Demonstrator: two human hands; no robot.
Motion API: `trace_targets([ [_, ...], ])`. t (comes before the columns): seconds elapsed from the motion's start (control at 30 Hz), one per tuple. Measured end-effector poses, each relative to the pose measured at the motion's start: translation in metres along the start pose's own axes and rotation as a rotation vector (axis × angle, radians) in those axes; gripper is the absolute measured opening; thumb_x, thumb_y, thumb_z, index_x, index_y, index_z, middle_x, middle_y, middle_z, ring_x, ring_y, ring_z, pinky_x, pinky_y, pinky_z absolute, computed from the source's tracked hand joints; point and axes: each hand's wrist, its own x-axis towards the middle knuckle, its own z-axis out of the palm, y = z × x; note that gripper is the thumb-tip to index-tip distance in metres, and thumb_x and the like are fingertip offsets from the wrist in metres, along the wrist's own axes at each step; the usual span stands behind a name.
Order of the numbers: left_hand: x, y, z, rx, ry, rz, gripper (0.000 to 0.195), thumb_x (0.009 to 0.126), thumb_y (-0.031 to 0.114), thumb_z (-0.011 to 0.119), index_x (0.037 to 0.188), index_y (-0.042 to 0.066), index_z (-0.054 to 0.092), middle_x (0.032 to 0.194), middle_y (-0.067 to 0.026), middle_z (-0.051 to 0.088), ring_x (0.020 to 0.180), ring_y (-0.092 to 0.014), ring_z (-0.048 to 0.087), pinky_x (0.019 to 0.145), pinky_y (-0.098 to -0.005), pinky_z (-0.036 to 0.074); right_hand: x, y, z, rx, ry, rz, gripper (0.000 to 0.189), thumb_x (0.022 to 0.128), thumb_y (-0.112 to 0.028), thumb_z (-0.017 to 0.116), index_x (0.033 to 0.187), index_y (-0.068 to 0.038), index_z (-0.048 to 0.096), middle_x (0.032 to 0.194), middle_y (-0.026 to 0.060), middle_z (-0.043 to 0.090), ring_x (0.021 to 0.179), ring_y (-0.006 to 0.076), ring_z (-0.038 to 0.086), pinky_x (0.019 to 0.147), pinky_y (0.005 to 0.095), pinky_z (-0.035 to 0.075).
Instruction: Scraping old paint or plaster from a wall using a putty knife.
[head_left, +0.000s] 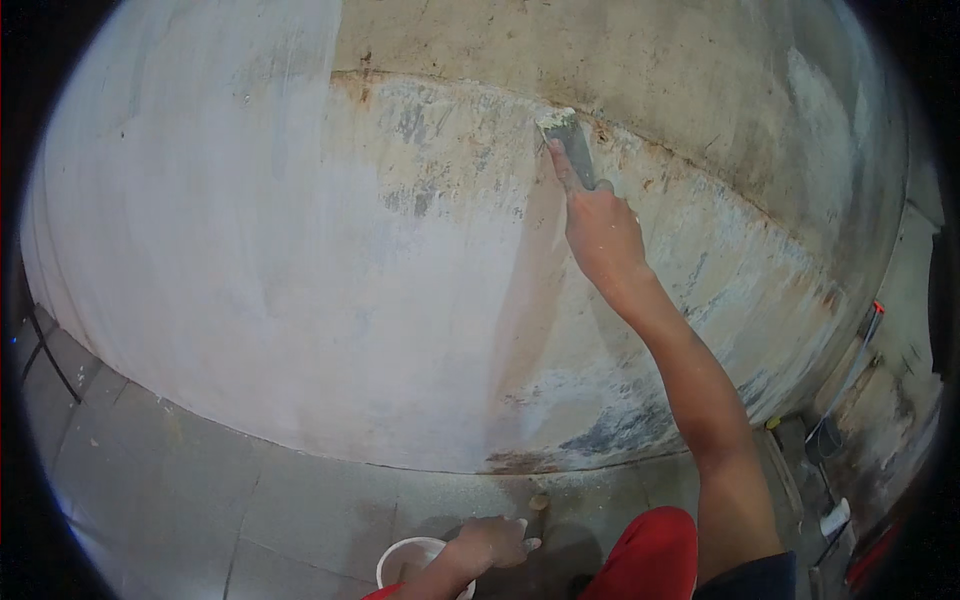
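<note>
My right hand (606, 225) grips a putty knife (576, 154), its index finger stretched along the wide blade. Whitish filler clings to the blade's edge, which meets the wall (420, 300) just under a rusty, cracked horizontal line. Left of the blade the wall is smooth and white; around it the surface is patchy, stained and flaking. Low in the view, my left hand (491, 541) is closed beside a white bucket (386, 559), partly covering it. A short handle with a round, tan end (538, 502) sticks up at its fingers; the rest is hidden.
Grey floor tiles (187, 480) run along the wall's foot. At right stand a dark, long-handled scoop or pan (825, 439), a white object (835, 517) and narrow strips (784, 472). A dark cable (49, 352) lies at far left. My red-clothed knee (652, 551) is close to the wall.
</note>
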Motion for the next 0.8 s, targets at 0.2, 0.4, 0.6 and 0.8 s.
trace_targets([
  [0.2,-0.002,-0.01,0.004,-0.005,0.058,0.009,0.06,0.099,0.051,0.04,0.116,-0.002,0.06,0.105,-0.0253,0.067,0.102,-0.042,0.065,0.091,-0.0525,0.048,-0.022,0.0,0.018,0.0,-0.09,0.004,0.076,0.088,-0.001,0.049,0.155,-0.024,0.022,0.09,0.0288,0.06,0.075,0.0427,0.067,0.068,0.0493,0.057],
  [0.4,0.001,-0.001,-0.002,-0.007,-0.01,0.026,0.057,0.099,0.05,0.041,0.117,0.0,0.06,0.11,-0.0237,0.067,0.104,-0.04,0.064,0.09,-0.0514,0.049,-0.008,0.0,0.014,0.023,-0.024,-0.006,0.077,0.088,0.0,0.049,0.155,-0.024,0.021,0.088,0.0291,0.06,0.074,0.0434,0.067,0.067,0.0504,0.057],
  [0.6,-0.003,-0.012,-0.004,-0.016,-0.036,0.014,0.058,0.098,0.05,0.042,0.122,0.0,0.057,0.113,-0.0233,0.066,0.106,-0.04,0.063,0.091,-0.0505,0.049,-0.001,0.009,0.024,0.069,-0.026,0.077,0.076,0.088,-0.001,0.049,0.155,-0.023,0.022,0.092,0.0312,0.061,0.075,0.0445,0.067,0.068,0.051,0.057],
  [0.8,-0.009,-0.021,-0.007,-0.031,-0.074,0.025,0.06,0.098,0.051,0.042,0.122,-0.002,0.056,0.11,-0.0233,0.067,0.105,-0.041,0.063,0.09,-0.0497,0.049,0.007,0.009,0.023,0.096,0.1,0.114,0.075,0.087,-0.003,0.05,0.155,-0.02,0.022,0.087,0.0309,0.062,0.076,0.0454,0.067,0.07,0.0497,0.057],
])
